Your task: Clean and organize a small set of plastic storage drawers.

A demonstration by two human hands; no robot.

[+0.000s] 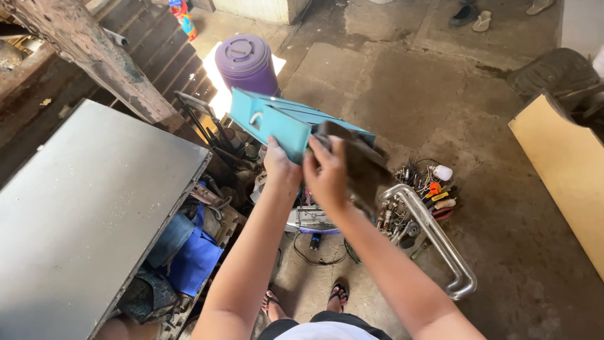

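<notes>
Here, left hand clamped on a flat teal metal panel, right hand gripping a dark rumpled rag.

Both arms are bare, no sleeves below either hand; black flip-flops (thin straps), dark shorts, white top.

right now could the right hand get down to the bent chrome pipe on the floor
Probably yes, once freed: the right hand holds a dark rag against the teal box. The chrome pipe lies uncovered below it.
</notes>
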